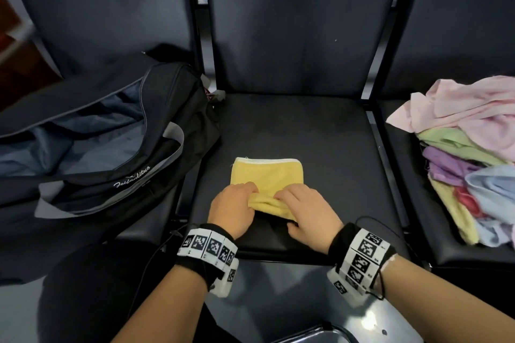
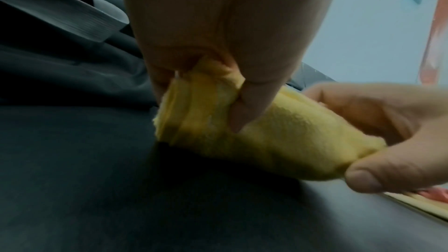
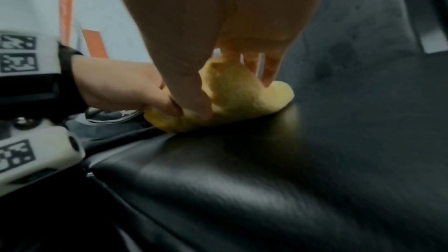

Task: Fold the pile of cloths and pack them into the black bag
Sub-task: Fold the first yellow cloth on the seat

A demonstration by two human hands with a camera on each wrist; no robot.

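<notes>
A yellow cloth lies partly folded on the middle black seat. Its near edge is lifted off the seat. My left hand pinches that edge at its left end, thumb under and fingers over the yellow cloth. My right hand grips the same edge at its right end, fingers curled over the yellow cloth. The black bag sits open on the left seat, with dark blue fabric inside. The pile of cloths lies on the right seat, pink on top.
Black seat backs rise behind all three seats. Metal frame bars divide the seats. The bag's grey strap hangs toward the middle seat. My dark-clad knee is at lower left, and a shiny metal surface at the bottom.
</notes>
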